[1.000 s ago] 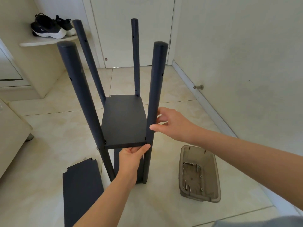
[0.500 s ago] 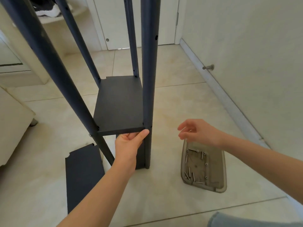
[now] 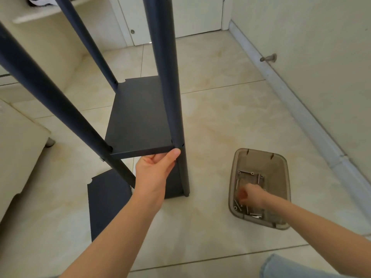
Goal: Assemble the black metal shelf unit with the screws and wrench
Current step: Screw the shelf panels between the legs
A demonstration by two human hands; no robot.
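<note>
The black shelf unit stands on the floor with its round posts (image 3: 172, 101) rising past the top of the view. A black shelf board (image 3: 138, 117) sits between the posts. My left hand (image 3: 158, 169) holds the board's front edge from below, thumb against the edge near the right front post. My right hand (image 3: 249, 195) is down inside the brown plastic tray (image 3: 281, 163), blurred, fingers curled over the loose screws (image 3: 251, 212). Whether it holds a screw is hidden. No wrench is visible.
A loose black shelf board (image 3: 106, 203) lies flat on the tiled floor at the left of the unit. A beige sofa (image 3: 18, 149) is at the far left. A wall with a door stop (image 3: 269, 58) runs along the right.
My right hand left the right front post and dropped into the screw tray. My head moved closer and lower, so the post tops went out of view. The left hand kept its hold.
</note>
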